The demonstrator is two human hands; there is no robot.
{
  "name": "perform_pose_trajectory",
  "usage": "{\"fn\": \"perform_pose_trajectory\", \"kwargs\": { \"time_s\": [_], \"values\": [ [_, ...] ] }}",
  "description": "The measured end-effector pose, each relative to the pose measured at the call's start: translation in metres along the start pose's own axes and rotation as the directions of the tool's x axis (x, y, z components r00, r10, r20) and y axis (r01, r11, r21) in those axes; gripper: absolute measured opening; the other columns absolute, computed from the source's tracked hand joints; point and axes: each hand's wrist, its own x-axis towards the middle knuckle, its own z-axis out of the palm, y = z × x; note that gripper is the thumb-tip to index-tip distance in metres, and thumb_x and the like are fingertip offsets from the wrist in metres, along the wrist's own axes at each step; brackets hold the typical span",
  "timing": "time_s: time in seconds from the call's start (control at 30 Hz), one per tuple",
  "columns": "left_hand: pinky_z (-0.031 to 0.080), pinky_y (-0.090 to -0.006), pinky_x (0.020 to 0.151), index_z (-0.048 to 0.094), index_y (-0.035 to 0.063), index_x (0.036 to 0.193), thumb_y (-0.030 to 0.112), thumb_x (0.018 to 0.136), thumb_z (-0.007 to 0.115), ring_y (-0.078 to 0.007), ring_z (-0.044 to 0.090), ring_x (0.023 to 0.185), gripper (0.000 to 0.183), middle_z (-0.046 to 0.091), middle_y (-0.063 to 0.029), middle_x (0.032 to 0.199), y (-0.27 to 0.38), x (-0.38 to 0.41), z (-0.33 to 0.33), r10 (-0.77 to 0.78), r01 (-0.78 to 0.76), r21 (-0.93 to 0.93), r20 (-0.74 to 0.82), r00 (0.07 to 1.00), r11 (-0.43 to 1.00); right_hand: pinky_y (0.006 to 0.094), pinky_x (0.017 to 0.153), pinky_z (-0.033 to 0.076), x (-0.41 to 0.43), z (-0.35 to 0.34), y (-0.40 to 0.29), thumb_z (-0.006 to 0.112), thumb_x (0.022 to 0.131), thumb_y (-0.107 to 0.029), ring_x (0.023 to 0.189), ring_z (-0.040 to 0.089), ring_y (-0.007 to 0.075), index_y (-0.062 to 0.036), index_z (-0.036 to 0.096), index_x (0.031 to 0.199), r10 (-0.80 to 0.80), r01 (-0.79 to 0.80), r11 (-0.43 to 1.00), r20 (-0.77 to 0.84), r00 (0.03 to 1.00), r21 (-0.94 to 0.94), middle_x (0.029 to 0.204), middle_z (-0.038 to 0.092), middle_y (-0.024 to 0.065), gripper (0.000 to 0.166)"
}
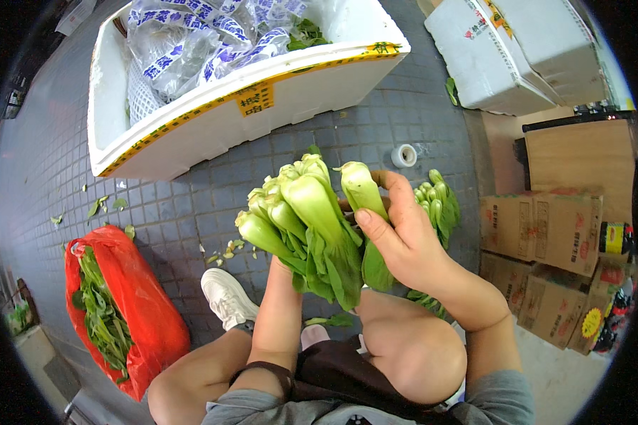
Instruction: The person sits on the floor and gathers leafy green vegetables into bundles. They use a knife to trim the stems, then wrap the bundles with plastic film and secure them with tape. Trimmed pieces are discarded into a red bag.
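Note:
A thick bunch of bok choy (pixel 308 212), stem ends up and leaves hanging down, is held before my knees. My left forearm (pixel 276 313) runs up behind it; the bunch hides most of that hand, which supports it from beneath. My right hand (pixel 406 234) pinches a single bok choy head (pixel 362 188) between thumb and fingers, just right of the bunch. Its pale stem end points up and its leaf hangs below my palm. On the floor beyond my right hand lies another pile of bok choy (pixel 438 204), partly covered by the hand.
A white foam box (pixel 276 114) ahead holds printed plastic wrapping and greens. A red plastic bag (pixel 154 313) of leafy greens lies at left. A roll of clear tape (pixel 404 155) rests on the tiles. Foam boxes (pixel 489 58) and cardboard cartons (pixel 542 223) stand at right; leaf scraps (pixel 226 252) litter the floor.

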Motion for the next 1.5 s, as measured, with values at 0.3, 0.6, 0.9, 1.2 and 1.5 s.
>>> {"fn": "perform_pose_trajectory", "kwargs": {
  "time_s": [0.3,0.6,0.9,1.2,1.5],
  "values": [
    [0.051,-0.0363,0.086,0.047,0.0072,0.127,0.042,0.09,0.054,-0.0218,0.059,0.101,0.051,0.058,-0.0111,0.117,0.005,0.003,0.011,0.076,-0.077,-0.019,-0.04,0.996,0.997,0.0416,0.072,0.048,0.013,-0.006,0.01,0.053,0.091,-0.018,0.086,0.062,0.0396,0.0012,0.032,0.123,0.024,-0.023,0.985,0.007,1.0,-0.172,0.095,0.062,0.025,0.042],
    [0.049,-0.0348,0.088,0.046,0.0069,0.128,0.042,0.088,0.057,-0.0211,0.056,0.106,0.055,0.055,-0.0107,0.123,0.004,0.004,0.023,0.111,-0.108,0.061,-0.055,0.992,0.992,0.042,0.075,0.046,0.019,-0.025,-0.012,0.045,0.095,-0.025,0.086,0.059,0.0423,0.0019,0.03,0.127,0.048,-0.014,0.99,0.24,0.97,-0.138,0.094,0.06,0.0272,0.045],
    [0.05,-0.0336,0.088,0.046,0.0086,0.129,0.037,0.09,0.054,-0.0204,0.057,0.107,0.048,0.056,-0.0094,0.122,-0.001,0.006,0.042,0.076,-0.057,0.131,-0.145,0.986,0.99,0.042,0.069,0.049,0.035,-0.039,-0.027,0.06,0.081,-0.008,0.08,0.062,0.0405,0.0025,0.049,0.111,0.082,0.041,0.901,0.262,0.961,-0.432,0.083,0.062,0.0248,0.034],
    [0.048,-0.0345,0.092,0.045,0.0101,0.13,0.034,0.088,0.059,-0.0193,0.057,0.108,0.05,0.057,-0.0086,0.122,0.002,0.003,0.039,0.052,-0.021,0.183,-0.167,0.985,0.983,0.0302,0.105,0.029,0.018,-0.019,0.016,0.048,0.095,-0.033,0.126,0.038,0.0194,0.0053,0.03,0.137,0.266,-0.354,0.825,0.25,0.931,0.44,0.134,0.043,0.0156,0.059],
    [0.046,-0.0357,0.09,0.052,0.0079,0.121,0.015,0.061,0.082,-0.0205,0.055,0.107,0.068,0.056,-0.0047,0.118,-0.008,-0.025,-0.004,0.177,-0.073,0.552,-0.137,0.975,0.831,0.0399,0.109,0.021,0.011,0.006,0.054,0.077,0.063,-0.057,0.133,0.022,0.032,0.0013,-0.009,0.14,0.078,-0.119,0.961,0.171,0.982,0.248,0.141,0.023,0.0216,0.129]
  ]
}}
